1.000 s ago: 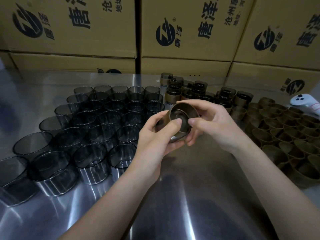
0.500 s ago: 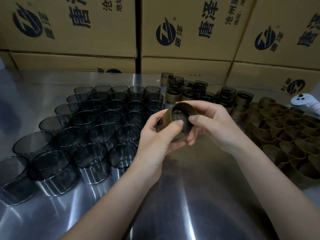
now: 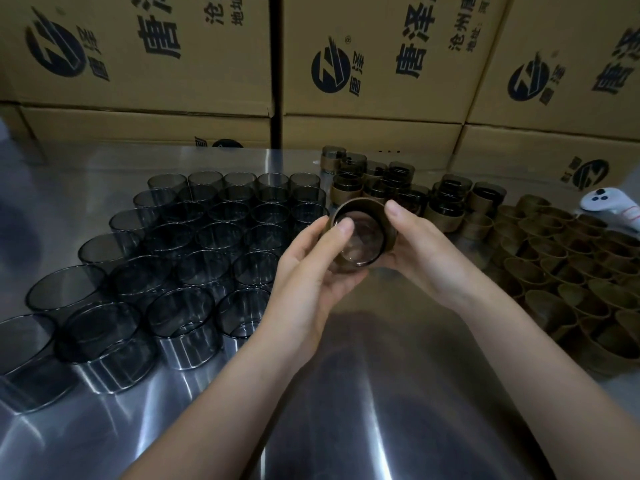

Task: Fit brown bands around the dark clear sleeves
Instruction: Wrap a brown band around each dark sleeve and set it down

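Above the middle of the table (image 3: pixel 346 393), left hand (image 3: pixel 311 271) and right hand (image 3: pixel 426 251) together grip a dark clear sleeve (image 3: pixel 363 249) with a brown band (image 3: pixel 390 233) around it. It looks light, thin-walled and slick, so hold the banded wall gently, without squeezing

Sleeves (image 3: pixel 194 244) stand left on the table (image 3: pixel 346 393), bands (image 3: pixel 568 268) right, banded sleeves (image 3: pixel 446 209) behind, boxes (image 3: pixel 363 81) rearmost.
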Available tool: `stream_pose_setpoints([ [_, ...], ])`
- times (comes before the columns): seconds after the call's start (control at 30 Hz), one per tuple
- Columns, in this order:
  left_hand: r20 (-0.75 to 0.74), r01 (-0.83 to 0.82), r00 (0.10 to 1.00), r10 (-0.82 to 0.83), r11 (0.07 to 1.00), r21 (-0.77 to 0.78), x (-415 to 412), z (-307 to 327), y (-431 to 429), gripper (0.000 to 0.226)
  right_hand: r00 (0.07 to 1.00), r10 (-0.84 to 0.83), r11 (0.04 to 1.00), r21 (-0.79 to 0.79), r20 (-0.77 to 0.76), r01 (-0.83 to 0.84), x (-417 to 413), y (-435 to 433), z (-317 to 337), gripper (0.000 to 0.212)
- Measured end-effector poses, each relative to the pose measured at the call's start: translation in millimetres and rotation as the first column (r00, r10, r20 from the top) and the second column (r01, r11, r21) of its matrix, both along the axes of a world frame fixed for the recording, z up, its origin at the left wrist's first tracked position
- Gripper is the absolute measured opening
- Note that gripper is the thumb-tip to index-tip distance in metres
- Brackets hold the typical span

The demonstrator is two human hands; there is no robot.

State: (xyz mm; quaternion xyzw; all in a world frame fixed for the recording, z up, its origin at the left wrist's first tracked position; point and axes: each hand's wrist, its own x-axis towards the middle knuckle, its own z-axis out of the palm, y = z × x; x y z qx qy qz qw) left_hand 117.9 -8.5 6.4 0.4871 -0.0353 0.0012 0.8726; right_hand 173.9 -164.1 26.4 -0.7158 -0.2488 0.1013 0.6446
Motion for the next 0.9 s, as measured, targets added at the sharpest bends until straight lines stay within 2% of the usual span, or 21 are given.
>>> stream_pose_setpoints([
  [0.1,0.025,0.018,1.000,-0.019,0.999,0.028,-0.9,1.3,-0.7,0.060,1.000,-0.013,0.999,0.042,-0.001,0.013,-0.2,0.1,0.0,0.044],
  [0.27,0.005,-0.004,1.000,0.004,1.000,-0.001,-2.5,4.9,0.0,0.075,1.000,0.021,0.995,0.096,0.017,-0.023,0.0,-0.9,0.7,0.043],
  [0.43,0.011,-0.002,1.000,0.002,1.000,-0.012,-2.4,5.2,-0.4,0.077,1.000,0.018,0.990,0.138,-0.007,-0.017,1.5,-1.2,-0.6,0.039],
  [0.9,0.019,-0.035,0.999,0.036,0.998,-0.051,-0.9,3.6,-0.6,0.069,1.000,0.019,0.981,0.191,-0.008,-0.018,-1.2,-2.6,0.8,0.033],
])
